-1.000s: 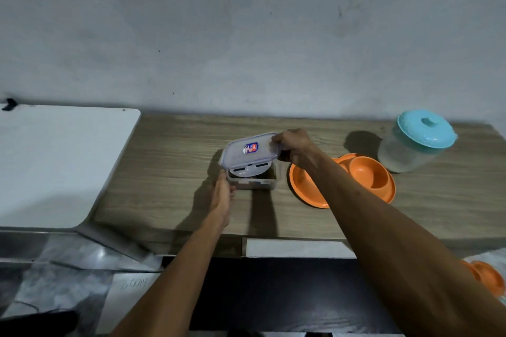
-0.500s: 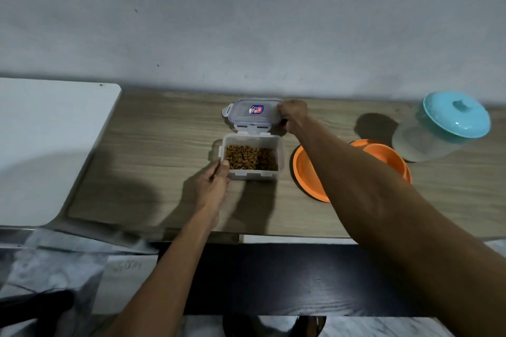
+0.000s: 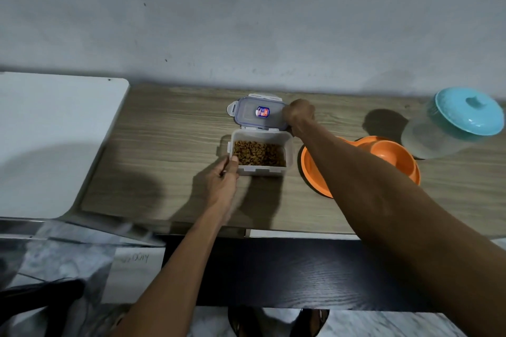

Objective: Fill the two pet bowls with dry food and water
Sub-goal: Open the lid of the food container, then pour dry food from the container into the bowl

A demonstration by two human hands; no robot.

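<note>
Closest to you, at the bottom edge, your feet in dark sandals stand on a marbled floor, in front of a dark wood-grain panel that runs below the tabletop.

Your left forearm reaches up from there, and your left hand grips the near left corner of the clear plastic container, thumb against its rim and fingers round its side. The container sits on the tabletop with no lid on it, and brown dry food lies inside it.

Your right arm crosses from the lower right, passing over the left half of the orange pet bowl and hiding part of it. The bowl lies just to the right of the container, apart from it.

Just behind the container, touching its far edge or very nearly so, the clear lid with a blue seal and a small sticker lies flat on the tabletop. Your right hand holds its right end with curled fingers.

Farther right, behind the bowl, stands a translucent jar with a teal knobbed cover; you cannot tell what is in it. A white surface adjoins the tabletop on the left, and a grey wall rises behind everything.
</note>
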